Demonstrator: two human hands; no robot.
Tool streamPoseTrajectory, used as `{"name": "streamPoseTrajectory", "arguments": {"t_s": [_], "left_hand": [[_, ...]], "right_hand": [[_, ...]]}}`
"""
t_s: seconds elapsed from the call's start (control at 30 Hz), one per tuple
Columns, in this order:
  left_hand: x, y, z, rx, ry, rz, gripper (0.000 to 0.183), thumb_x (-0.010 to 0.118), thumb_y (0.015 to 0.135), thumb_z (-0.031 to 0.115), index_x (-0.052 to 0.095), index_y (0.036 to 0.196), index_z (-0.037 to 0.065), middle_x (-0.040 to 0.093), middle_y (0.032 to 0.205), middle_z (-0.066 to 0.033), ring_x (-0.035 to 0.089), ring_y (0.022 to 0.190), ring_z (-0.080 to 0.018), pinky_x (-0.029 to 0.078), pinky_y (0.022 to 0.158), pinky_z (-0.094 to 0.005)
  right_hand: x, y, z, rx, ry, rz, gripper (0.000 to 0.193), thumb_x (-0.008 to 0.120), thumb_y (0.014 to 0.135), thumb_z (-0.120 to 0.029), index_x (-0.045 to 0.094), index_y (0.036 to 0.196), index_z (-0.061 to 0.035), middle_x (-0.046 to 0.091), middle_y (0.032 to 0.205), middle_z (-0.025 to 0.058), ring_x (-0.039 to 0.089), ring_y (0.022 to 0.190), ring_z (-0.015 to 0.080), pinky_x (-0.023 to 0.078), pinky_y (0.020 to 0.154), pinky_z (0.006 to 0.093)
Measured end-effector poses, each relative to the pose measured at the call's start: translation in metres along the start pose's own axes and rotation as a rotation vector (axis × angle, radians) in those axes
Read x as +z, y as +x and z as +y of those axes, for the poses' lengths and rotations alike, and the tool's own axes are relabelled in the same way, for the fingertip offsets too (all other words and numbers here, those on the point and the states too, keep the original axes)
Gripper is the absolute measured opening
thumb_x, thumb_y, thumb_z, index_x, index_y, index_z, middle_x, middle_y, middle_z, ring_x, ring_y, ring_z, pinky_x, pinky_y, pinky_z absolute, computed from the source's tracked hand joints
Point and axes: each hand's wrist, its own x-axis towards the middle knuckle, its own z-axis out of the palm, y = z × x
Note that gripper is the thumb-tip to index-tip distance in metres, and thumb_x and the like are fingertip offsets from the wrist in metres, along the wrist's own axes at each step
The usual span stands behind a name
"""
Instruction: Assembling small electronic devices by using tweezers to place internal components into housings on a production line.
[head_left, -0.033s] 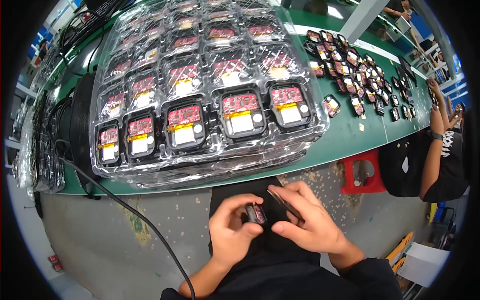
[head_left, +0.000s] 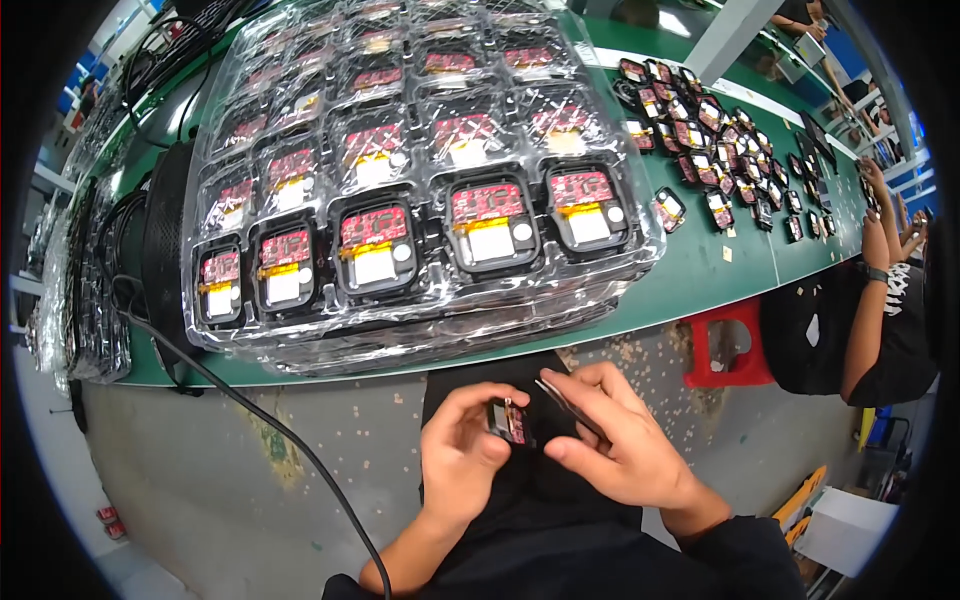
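Observation:
Above my lap, my left hand (head_left: 462,440) pinches a small black-cased circuit module (head_left: 509,422) between thumb and fingers; part of its red board faces right. Across a narrow gap, my right hand (head_left: 625,440) holds a thin, dark flat piece (head_left: 570,405) under its fingers, seen nearly edge-on. Its exact kind is hidden by the fingers. The two held pieces are apart. Beyond my hands stands a stack of clear plastic trays (head_left: 420,335), whose pockets hold similar modules (head_left: 377,247) with red boards, yellow tape and white labels.
Many loose modules (head_left: 690,135) lie in a heap on the green bench (head_left: 660,300) at the right. A black cable (head_left: 270,425) hangs down left of my arm. A red stool (head_left: 722,345) stands by a co-worker (head_left: 865,330) on the right. Small pale bits litter the floor.
The module in my left hand has tilted slightly, showing more of its board, and my left thumb has shifted a little. The right hand has hardly moved.

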Motion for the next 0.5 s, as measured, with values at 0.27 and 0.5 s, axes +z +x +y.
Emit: {"name": "streamPoseTrajectory", "arguments": {"t_s": [0.27,0.5], "left_hand": [[-0.006,-0.005,-0.013,-0.043,-0.268,0.001,0.061,0.071,0.093,0.043,0.053,0.133,0.001,0.058,0.126,-0.0129,0.061,0.118,-0.0282,0.051,0.101,-0.0409],[-0.004,-0.003,-0.012,-0.025,-0.333,0.0,0.057,0.07,0.095,0.039,0.051,0.133,0.002,0.058,0.127,-0.013,0.061,0.121,-0.0304,0.049,0.105,-0.0431]], "right_hand": [[0.03,0.008,0.026,-0.338,-0.295,0.335,0.044,0.075,0.085,-0.003,0.057,0.126,0.0015,0.07,0.086,0.0125,0.067,0.066,0.0283,0.054,0.058,0.0381],[0.029,0.015,0.027,-0.576,-0.623,0.449,0.024,0.08,0.077,-0.009,0.071,0.098,-0.0035,0.07,0.089,0.0055,0.062,0.06,0.0176,0.049,0.052,0.029]]}}
